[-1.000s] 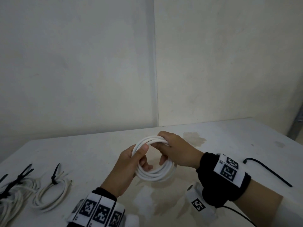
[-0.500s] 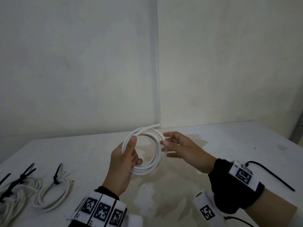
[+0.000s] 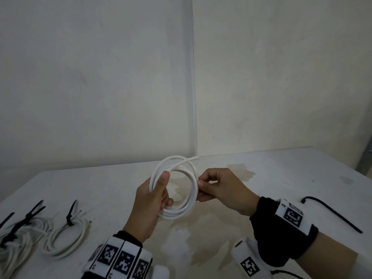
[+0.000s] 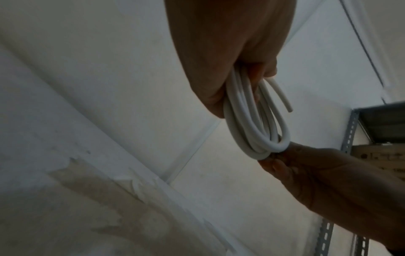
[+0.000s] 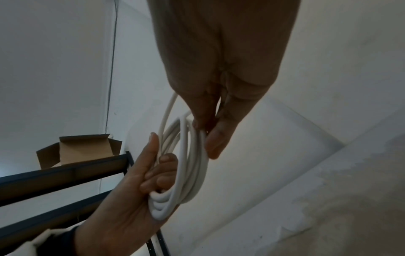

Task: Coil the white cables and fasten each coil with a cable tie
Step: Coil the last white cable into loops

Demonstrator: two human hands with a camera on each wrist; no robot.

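A white cable coil of several loops is held upright above the table. My left hand grips its left side, thumb pressed on the outside and fingers curled through the ring. My right hand pinches the right side of the loops between thumb and fingertips. The cable's free end sticks out at the top. The right wrist view shows the coil between both hands. In the left wrist view the coil hangs edge-on. A loose black cable tie lies on the table to the right.
Two tied white coils with black ties lie at the table's left edge. The tabletop has worn brownish patches. Walls meet in a corner behind. A dark shelf with an open cardboard box shows in the right wrist view.
Both hands lifted the coil and stood it upright. My right hand left the top of the loops, opened briefly, and now pinches their right side.
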